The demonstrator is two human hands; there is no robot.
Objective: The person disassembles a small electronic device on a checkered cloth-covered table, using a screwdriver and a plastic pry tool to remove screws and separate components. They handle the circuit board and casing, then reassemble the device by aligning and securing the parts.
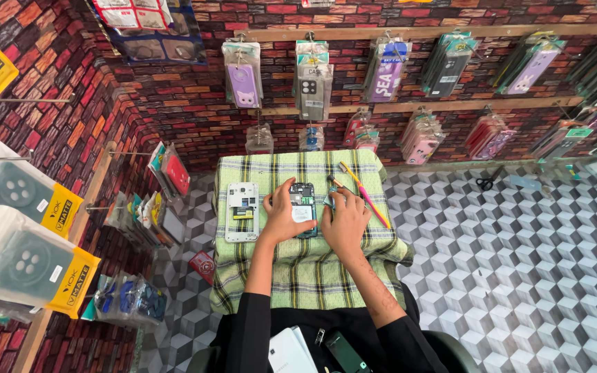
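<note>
- Opened phone [302, 207] lies mid-frame on the checked cloth [298, 269], long axis running up-down.
- Left hand [281, 220] grips its left edge.
- Right hand [345, 222] rests just right; grasp unclear.

Your arms come up from the bottom middle of the frame, both in loose black sleeves that stop around the elbow, so the forearms and wrists are bare. Your left hand [281, 220] and right hand [343, 224] are bare too, no gloves, and I can't spot any rings or a watch at this size. There's faint dark patterning running along your right forearm, too small to make out properly. The rest of your clothing at the bottom edge looks plain black as well.
</note>
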